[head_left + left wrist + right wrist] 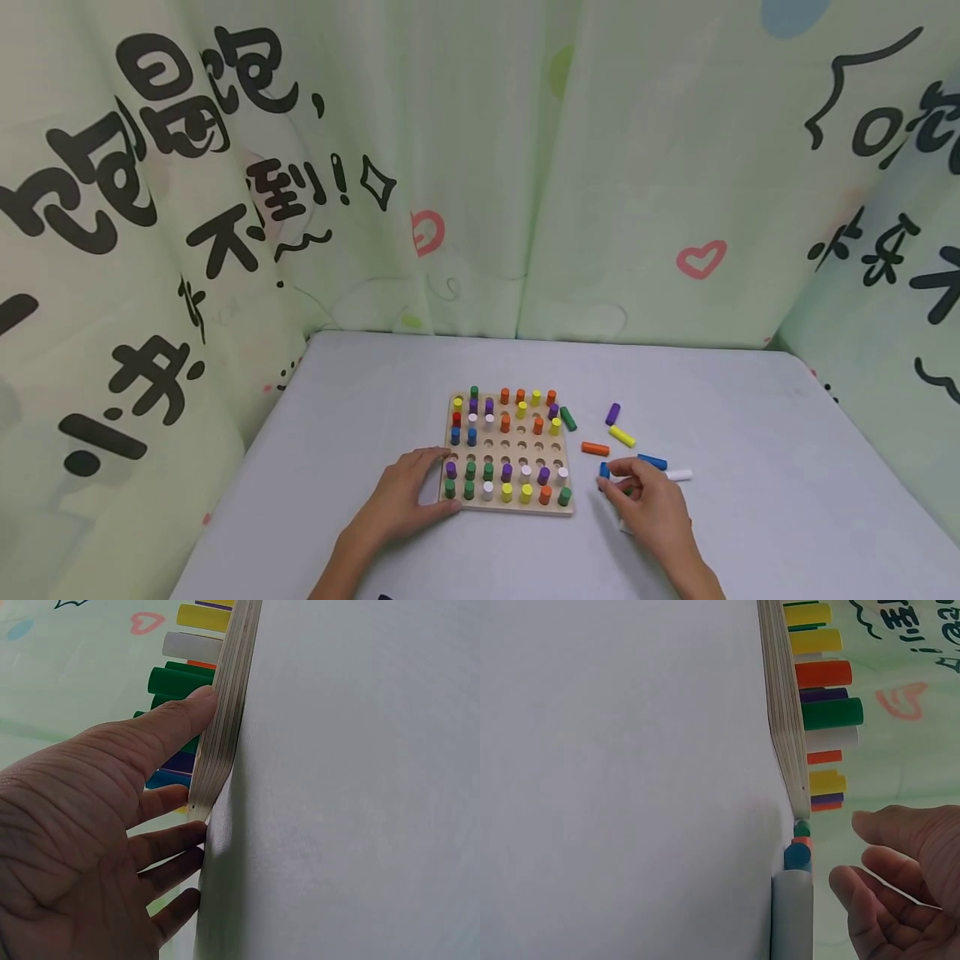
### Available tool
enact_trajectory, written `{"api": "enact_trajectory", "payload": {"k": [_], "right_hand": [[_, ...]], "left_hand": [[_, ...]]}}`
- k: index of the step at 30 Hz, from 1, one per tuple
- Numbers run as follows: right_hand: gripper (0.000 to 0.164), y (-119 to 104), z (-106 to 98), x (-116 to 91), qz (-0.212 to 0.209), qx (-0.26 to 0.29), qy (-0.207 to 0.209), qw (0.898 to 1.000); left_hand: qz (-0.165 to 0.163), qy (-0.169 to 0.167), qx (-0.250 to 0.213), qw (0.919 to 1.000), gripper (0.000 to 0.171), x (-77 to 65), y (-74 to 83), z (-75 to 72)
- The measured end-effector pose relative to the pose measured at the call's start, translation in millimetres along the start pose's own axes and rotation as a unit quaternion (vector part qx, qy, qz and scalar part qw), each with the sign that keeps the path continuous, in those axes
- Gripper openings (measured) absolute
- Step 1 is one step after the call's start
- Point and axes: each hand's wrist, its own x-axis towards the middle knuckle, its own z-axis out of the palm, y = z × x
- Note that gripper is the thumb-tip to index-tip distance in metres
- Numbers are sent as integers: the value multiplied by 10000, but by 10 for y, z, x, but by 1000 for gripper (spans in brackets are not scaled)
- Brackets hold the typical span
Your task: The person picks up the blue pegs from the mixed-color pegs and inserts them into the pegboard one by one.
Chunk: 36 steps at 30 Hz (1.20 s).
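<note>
At the front left corner of a wooden pegboard (517,510) rests my left hand (408,492), its thumb on the board's edge and its fingers spread along the left side. Colored pegs fill several rows of the board, while holes show in its middle and right. Right of the board, my right hand (654,504) hovers over loose pegs, fingertips right at a blue peg (603,469). The right wrist view shows a gap between thumb and fingers, with nothing in it. A white peg (792,915) lies near that hand, partly hidden under it in the head view.
More loose pegs lie right of the board: a green peg (568,418), a purple peg (612,413), a yellow peg (622,436), an orange peg (595,448) and another blue peg (652,462). A printed curtain (480,167) surrounds the white table (750,417).
</note>
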Motion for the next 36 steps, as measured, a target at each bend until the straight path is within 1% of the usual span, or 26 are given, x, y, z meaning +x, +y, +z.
{"api": "enact_trajectory", "payload": {"k": [7,13,18,20,25,30,36], "right_hand": [[29,1,18,54,39,-16,-224,9997],[32,-6,41,121,13,-262,-338,9991],[38,-2,44,155,273,-393,-537,9974],[39,1,43,167,302,-435,-574,9969],[37,14,40,193,229,-501,-602,9967],[34,24,42,199,347,-532,-731,9953],[29,28,46,201,342,-563,-719,9952]], "left_hand": [[-4,21,5,10000,77,6,-6,4],[-23,49,8,10000,77,7,-14,1],[-16,-3,-25,10000,78,2,-18,7],[-11,-15,-32,10000,79,2,-21,10],[-13,-17,-31,10000,79,-1,-14,2],[-35,-67,-40,10000,80,-11,-11,-1],[-1,-60,-84,9999,79,-12,-10,-2]]}}
